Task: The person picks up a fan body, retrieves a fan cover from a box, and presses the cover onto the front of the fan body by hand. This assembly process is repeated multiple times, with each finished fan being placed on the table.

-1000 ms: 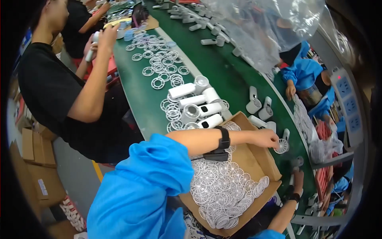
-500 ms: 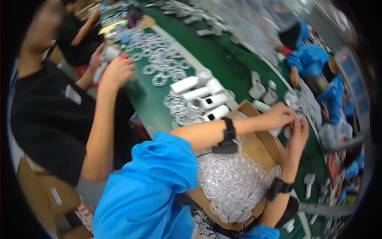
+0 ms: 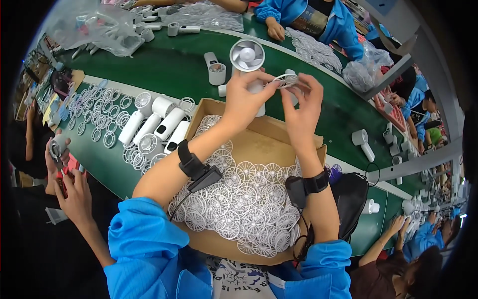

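"What's in your grip?"

"A thin, round, white plastic spoked disc, tilted almost edge-on between my two hands."

"How wide are your fingers?"

"My left hand is pinched narrow, thumb and index fingertips meeting on the disc's left rim. My right hand has its thumb and bent fingers close in around the opposite rim, parted by little more than the disc."

"And that white plastic fan with the round, bladed head?"

"Its head is just beyond my left hand, blades facing me. My fingers cover most of its handle, so I can't tell if they touch it."

"Below your grip?"

"A brown cardboard box, with a heap of white spoked discs on the side nearer me."
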{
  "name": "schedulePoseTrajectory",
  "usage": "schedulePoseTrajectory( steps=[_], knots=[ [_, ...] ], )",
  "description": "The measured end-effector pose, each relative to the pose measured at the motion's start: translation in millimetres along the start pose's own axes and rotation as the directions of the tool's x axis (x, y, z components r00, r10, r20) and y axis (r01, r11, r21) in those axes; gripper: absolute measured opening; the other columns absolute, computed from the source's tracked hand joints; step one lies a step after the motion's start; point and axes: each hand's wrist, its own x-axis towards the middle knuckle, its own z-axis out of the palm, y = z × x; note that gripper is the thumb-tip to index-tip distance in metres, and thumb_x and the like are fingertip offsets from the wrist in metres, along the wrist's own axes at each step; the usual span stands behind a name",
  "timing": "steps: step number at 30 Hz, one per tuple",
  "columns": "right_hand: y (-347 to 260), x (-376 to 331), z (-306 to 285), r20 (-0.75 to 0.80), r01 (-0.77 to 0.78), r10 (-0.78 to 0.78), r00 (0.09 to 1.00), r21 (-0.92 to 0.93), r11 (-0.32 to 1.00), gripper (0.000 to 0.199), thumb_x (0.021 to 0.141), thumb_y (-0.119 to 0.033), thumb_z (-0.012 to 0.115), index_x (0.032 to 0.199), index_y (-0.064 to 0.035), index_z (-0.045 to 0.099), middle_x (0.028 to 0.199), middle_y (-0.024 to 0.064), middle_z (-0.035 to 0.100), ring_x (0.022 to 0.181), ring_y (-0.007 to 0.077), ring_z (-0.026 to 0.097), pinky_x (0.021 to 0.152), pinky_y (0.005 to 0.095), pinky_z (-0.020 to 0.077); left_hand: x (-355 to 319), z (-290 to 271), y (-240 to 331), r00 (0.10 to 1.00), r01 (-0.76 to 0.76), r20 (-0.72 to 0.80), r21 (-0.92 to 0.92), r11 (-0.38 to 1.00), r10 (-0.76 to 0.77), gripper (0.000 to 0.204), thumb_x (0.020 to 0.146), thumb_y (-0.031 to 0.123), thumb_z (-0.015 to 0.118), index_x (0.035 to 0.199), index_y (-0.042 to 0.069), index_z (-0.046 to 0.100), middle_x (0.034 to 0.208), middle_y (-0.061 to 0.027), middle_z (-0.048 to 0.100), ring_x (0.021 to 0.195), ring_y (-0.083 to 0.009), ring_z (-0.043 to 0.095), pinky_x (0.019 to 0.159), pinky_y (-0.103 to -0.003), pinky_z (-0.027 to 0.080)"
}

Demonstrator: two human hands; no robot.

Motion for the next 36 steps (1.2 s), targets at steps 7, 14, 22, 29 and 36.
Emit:
schedulePoseTrajectory(
  steps=[7,14,22,29,36],
  knots=[
    [2.6,-0.4,-3.2,0.188,0.411,-0.368,0.911,-0.511,0.755,0.027,0.076,0.003,0.063,0.101,-0.0072,0.060,0.109,0.0138,0.055,0.097,0.0307,0.057,0.081,0.0378,0.0488,-2.3,-1.4,1.3,0.984,0.175,0.036,-0.071,0.982,-0.173,0.016,0.077,0.016,0.072,0.087,0.004,0.068,0.090,-0.0096,0.058,0.084,-0.0174,0.056,0.073,-0.029,0.045],
    [13.5,5.3,-13.3,0.218,0.424,-0.366,0.905,-0.534,0.731,0.035,0.074,0.001,0.066,0.108,-0.0059,0.059,0.118,0.0115,0.052,0.098,0.0260,0.059,0.082,0.0340,0.0500,-1.9,4.4,5.0,0.932,0.358,0.118,-0.154,0.921,-0.343,0.015,0.083,0.016,0.067,0.089,0.002,0.064,0.075,-0.0033,0.060,0.069,-0.0113,0.056,0.066,-0.024,0.045],
    [9.3,3.5,-6.6,0.317,0.437,-0.304,0.899,-0.589,0.679,0.040,0.074,-0.002,0.068,0.113,-0.0085,0.059,0.119,0.0139,0.052,0.102,0.0299,0.058,0.084,0.0355,0.0491,0.3,1.1,13.2,0.794,0.607,0.185,-0.286,0.741,-0.579,0.014,0.088,0.016,0.061,0.089,0.002,0.062,0.074,-0.0013,0.060,0.071,-0.0095,0.059,0.063,-0.023,0.045],
    [13.2,4.1,-12.7,0.138,0.284,-0.254,0.957,-0.604,0.745,0.039,0.073,-0.010,0.071,0.111,-0.0083,0.062,0.117,0.0137,0.056,0.105,0.0305,0.057,0.086,0.0370,0.0480,-1.4,-7.9,-13.2,0.861,0.356,0.344,0.119,0.927,-0.375,0.016,0.083,0.015,0.061,0.094,0.004,0.062,0.084,-0.0109,0.061,0.071,-0.0228,0.061,0.066,-0.034,0.048],
    [9.1,2.0,-6.8,0.136,0.271,-0.239,0.962,-0.604,0.750,0.035,0.072,-0.012,0.073,0.106,-0.0076,0.065,0.116,0.0135,0.058,0.105,0.0294,0.056,0.087,0.0368,0.0470,-7.6,-6.0,-8.9,0.887,-0.160,0.452,0.496,0.854,-0.096,0.023,0.079,0.020,0.061,0.098,0.006,0.061,0.093,-0.0170,0.057,0.079,-0.0353,0.059,0.069,-0.043,0.048]
  ],
)
